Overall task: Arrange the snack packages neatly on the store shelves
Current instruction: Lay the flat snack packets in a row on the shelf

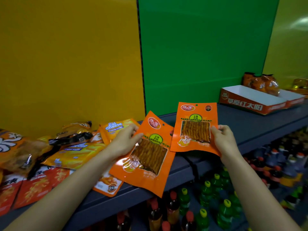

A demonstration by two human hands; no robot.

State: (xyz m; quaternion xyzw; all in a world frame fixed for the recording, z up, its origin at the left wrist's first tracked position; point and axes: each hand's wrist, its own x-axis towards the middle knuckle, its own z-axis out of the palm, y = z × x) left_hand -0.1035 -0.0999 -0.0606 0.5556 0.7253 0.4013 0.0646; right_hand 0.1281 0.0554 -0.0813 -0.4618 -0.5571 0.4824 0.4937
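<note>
Thumb and fingers of the right grip (223, 140) pinch the right edge of an orange spicy-strip packet (194, 129), with the thumb on its front beside the clear window. That packet stands upright and faces the camera, held above the grey shelf (250, 125). The left grip (125, 140) grasps a second, matching packet (148, 157) at its upper left edge. This one is tilted, with its top leaning left, and its lower corner reaches past the shelf's front edge. I cannot tell whether it rests on the shelf. The two packets meet edge to edge in the view, the upright one's lower left corner just over the tilted one.

Left of the hands a loose heap of snack packs covers the shelf: Cai Cheese wafer packs (115, 126), a black packet (71, 138) lying across them, and red packs (33, 187) nearest the front. Far right on the same shelf sits a red-and-white cardboard display tray (241, 103) with orange bags (261, 83) at its far end. Behind the shelf stand a yellow panel (66, 55) and a green panel (200, 47). Below it are green bottles with yellow caps (206, 192) and dark bottles with red caps (171, 205).
</note>
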